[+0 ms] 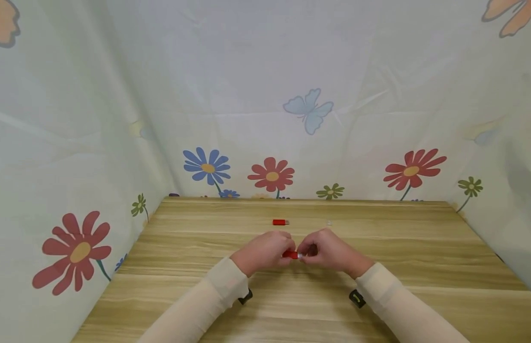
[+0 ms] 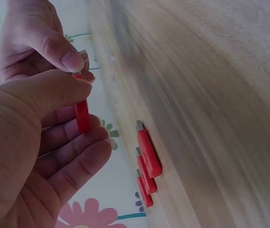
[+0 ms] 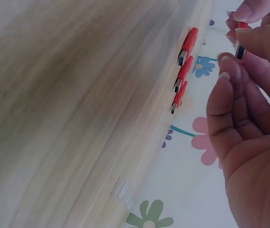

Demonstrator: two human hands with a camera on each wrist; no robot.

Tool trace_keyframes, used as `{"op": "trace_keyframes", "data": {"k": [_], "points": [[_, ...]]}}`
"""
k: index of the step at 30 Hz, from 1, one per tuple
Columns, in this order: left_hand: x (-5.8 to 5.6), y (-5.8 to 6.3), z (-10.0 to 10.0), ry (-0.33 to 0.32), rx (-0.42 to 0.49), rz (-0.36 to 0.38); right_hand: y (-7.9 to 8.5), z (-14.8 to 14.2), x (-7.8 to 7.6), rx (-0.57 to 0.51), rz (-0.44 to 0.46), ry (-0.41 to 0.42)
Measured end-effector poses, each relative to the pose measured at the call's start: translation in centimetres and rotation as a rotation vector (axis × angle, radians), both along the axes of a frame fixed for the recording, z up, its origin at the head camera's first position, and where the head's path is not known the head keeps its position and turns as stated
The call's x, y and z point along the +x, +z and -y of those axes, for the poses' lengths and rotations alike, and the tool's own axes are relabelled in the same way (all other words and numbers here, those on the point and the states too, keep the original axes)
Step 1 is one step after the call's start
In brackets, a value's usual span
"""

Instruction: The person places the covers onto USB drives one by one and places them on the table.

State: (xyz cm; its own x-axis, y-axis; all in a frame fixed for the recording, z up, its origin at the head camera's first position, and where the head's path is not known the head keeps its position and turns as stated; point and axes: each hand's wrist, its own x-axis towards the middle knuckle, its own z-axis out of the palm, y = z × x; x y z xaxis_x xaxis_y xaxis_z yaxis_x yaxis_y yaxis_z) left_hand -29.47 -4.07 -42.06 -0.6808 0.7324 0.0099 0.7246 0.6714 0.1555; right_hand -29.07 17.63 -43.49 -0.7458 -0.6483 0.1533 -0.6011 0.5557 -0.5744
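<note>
Near the middle of the table, my left hand (image 1: 267,250) pinches a red USB flash drive (image 2: 82,117) between thumb and fingers. Its metal plug (image 3: 240,52) points toward my right hand (image 1: 327,251). The right thumb and fingertips pinch a small clear cap (image 2: 84,55) at the plug end; the fingers partly cover it, and how far it sits over the plug cannot be made out. Both hands are held close together just above the wood, their fingertips nearly meeting around the drive.
Three more red USB flash drives (image 2: 150,154) lie in a row on the wooden table (image 1: 197,238), their metal plugs bare. Beyond the right hand lies a clear cap (image 1: 330,222). A flower-printed cloth (image 1: 231,95) hangs behind and at both sides.
</note>
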Motion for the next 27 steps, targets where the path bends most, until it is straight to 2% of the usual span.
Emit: {"op": "trace_keyframes", "data": {"k": [7,13,19,27], "points": [[-0.6,-1.4,-0.2,-0.019,0.0,-0.005,-0.4,0.4,-0.2,0.039,0.053,-0.026],[-0.7,-2.1,-0.2,-0.015,0.0,0.057,-0.9,0.9,-0.4,0.083,0.108,-0.033],[-1.2,-3.0,-0.2,-0.023,0.009,0.088,-1.0,1.3,-0.5,0.103,0.104,-0.023],[-1.6,-3.1,-0.3,-0.033,-0.004,0.083,-1.1,1.5,-0.6,0.099,0.079,-0.011]]}}
